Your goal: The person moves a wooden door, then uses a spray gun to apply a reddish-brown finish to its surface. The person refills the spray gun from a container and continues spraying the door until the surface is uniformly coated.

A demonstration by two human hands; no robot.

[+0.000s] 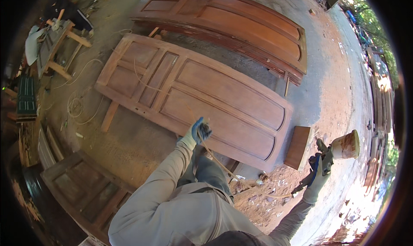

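The left hand's [201, 130] gloved fingers curl round a thin hose [241, 182], above the near edge of a brown panelled door [223, 112]. The right hand [319, 167], also gloved, grasps a spray gun [321, 146] with a stained cup [346, 146], well right of that door; whether a finger presses the trigger, I cannot tell. Beyond lies a stack of redder doors [241, 24].
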